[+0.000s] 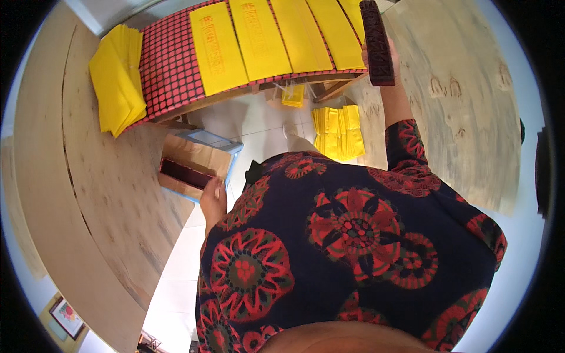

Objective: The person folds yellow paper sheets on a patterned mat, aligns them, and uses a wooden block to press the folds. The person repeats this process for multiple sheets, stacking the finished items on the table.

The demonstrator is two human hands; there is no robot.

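Observation:
My right hand [395, 59] grips a long dark carved stamp block [376, 44], held up at the right end of the bench with its carved characters facing me. Beside it, several yellow sheets [309, 37] lie in a row on a red-and-black patterned cloth [170, 61]. The two leftmost sheets bear red printed writing. My left hand [214, 200] is at the near right end of a narrow, dark, open ink tray [185, 173]. Its fingertips touch the tray's end; whether they grip it is unclear. The tray sits on brown cardboard [198, 150].
A thick pile of yellow sheets [117, 88] stands at the cloth's left end. Under the cardboard is a blue-framed stool [236, 148]. Wooden boards flank me, one left [114, 194] and one right [463, 123]. Folded yellow bundles [339, 132] lie low, near the right board.

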